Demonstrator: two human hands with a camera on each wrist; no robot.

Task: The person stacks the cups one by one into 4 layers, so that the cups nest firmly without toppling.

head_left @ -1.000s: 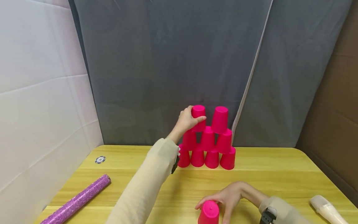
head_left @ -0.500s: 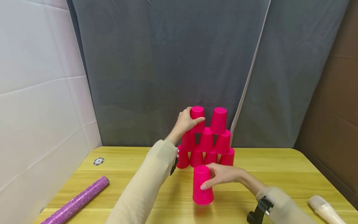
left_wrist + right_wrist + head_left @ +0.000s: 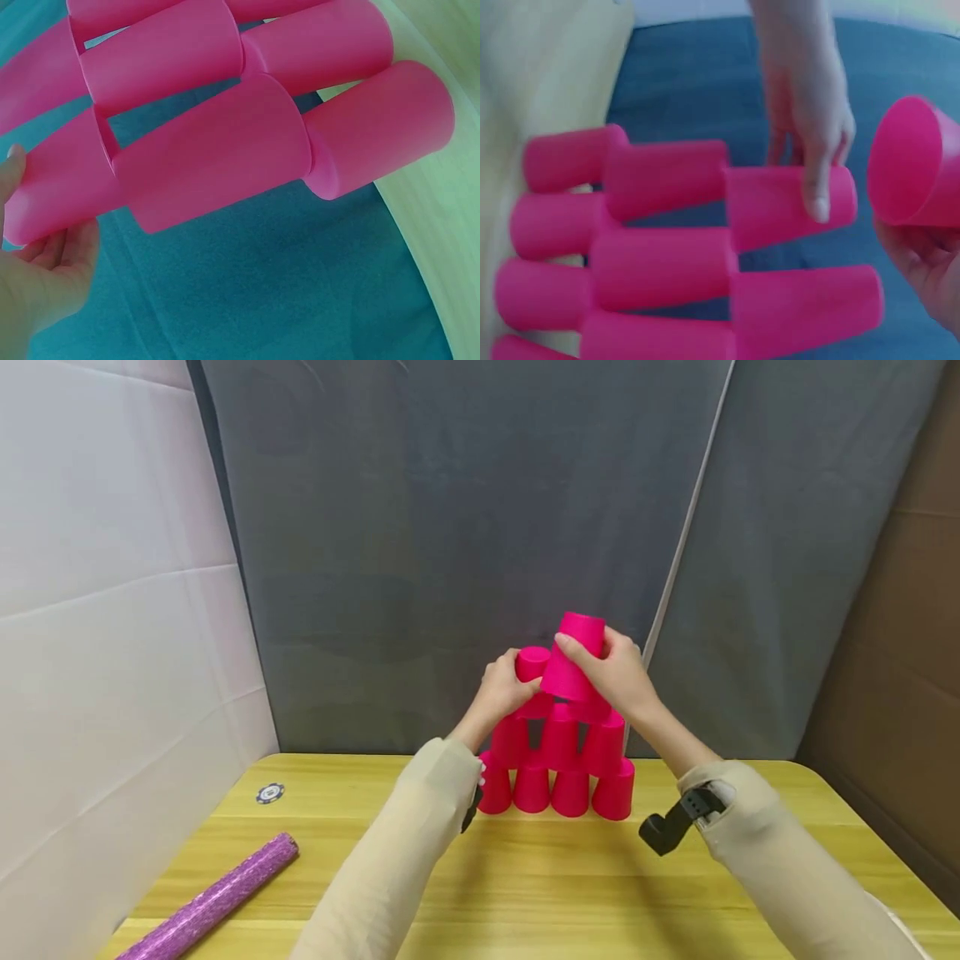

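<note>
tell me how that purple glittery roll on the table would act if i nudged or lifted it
The purple roll is a long cylinder lying flat on the yellow table, so a sideways nudge would probably set it rolling. It looks like rolled sheet material, likely light for its length. Its sparkly, textured surface suggests a fair grip, though lifted by one end it might sag.

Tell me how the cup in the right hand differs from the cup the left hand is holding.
The right hand holds its cup tilted in the air above the pyramid; the left hand grips a cup standing upright in the pyramid's third row. The right hand's cup sits higher. Both are plain pink cups, mouth down.
</note>
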